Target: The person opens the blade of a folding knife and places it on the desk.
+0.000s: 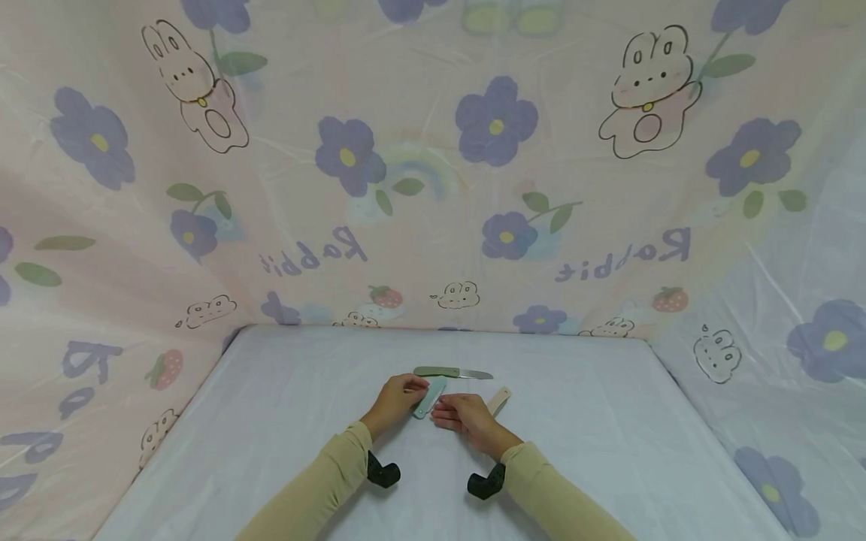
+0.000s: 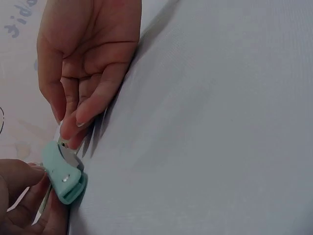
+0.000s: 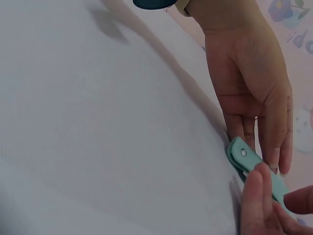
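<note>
Both hands on the teal folding knife (image 1: 430,397), left hand (image 1: 395,402) pinching its metal, right hand (image 1: 467,418) gripping the handle, barely opened, two more knives waiting beyond

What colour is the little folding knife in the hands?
The folding knife has a light mint-green handle with a silver rivet; the left wrist view shows it best.

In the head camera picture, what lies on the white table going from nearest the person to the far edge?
Right hand, then the mint-green folding knife pinched by both hands, then the opened grey-green folding knife with bare metal blade.
</note>
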### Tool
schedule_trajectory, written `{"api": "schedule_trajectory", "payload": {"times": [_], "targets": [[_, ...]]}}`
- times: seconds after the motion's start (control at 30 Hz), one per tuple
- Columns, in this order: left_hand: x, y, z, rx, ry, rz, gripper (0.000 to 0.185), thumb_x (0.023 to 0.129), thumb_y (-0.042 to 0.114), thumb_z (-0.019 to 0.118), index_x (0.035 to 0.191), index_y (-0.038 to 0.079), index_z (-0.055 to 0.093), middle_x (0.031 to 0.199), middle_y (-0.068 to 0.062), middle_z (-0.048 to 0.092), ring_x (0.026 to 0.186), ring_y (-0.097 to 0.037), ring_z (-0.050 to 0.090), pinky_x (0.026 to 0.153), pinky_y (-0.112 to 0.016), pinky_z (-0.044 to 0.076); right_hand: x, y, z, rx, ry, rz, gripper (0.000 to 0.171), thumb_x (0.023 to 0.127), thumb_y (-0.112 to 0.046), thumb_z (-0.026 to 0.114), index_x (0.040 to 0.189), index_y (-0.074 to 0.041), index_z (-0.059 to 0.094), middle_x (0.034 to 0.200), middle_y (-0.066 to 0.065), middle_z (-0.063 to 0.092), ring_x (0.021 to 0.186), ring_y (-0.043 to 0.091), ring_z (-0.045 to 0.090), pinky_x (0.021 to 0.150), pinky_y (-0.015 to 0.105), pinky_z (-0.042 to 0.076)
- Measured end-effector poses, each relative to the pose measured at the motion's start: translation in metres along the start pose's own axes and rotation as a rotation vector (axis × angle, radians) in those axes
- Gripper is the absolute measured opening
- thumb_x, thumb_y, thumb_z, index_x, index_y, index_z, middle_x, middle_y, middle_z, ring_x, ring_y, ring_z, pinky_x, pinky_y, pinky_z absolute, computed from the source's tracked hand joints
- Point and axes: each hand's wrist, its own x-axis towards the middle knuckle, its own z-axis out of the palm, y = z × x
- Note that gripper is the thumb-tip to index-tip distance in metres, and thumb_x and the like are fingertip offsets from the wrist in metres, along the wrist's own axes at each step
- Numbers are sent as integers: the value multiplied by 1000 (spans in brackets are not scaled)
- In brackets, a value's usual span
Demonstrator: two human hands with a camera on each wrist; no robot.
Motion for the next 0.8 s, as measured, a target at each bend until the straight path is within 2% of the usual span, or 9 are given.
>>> {"api": "schedule_trajectory", "payload": {"times": [0.1, 0.27, 0.5, 0.8], "targets": [[0, 0, 1, -22, 1, -34, 17, 89, 10, 63, 103, 2, 65, 99, -4, 65, 91, -17, 59, 76, -32, 49, 1, 1, 0, 4, 4, 3, 36, 99, -12, 43, 120, 16, 48, 102, 22, 64, 93, 24, 65, 83, 35, 51], [-1, -2, 3, -70, 0, -50, 20, 88, 9, 64, 106, 0, 64, 99, -6, 65, 89, -16, 59, 75, -29, 50, 3, 3, -2, 2, 9, 7, 36, 98, -13, 45, 120, 15, 49, 99, 17, 65, 90, 20, 65, 81, 32, 51], [-4, 3, 5, -304, -37, -126, 31, 88, 13, 64, 115, -2, 59, 108, -12, 64, 98, -18, 59, 80, -28, 50, 5, 4, -4, 7, 24, 17, 35, 97, -18, 50, 116, 10, 51, 93, 11, 65, 83, 17, 65, 77, 31, 53], [-10, 12, 3, -424, -88, -118, 36, 90, 14, 63, 121, -2, 56, 115, -16, 61, 102, -19, 59, 82, -31, 50, 2, 4, -5, 37, 11, -9, 29, 94, -26, 56, 104, 1, 55, 86, 6, 63, 77, 13, 63, 74, 30, 54]]}}
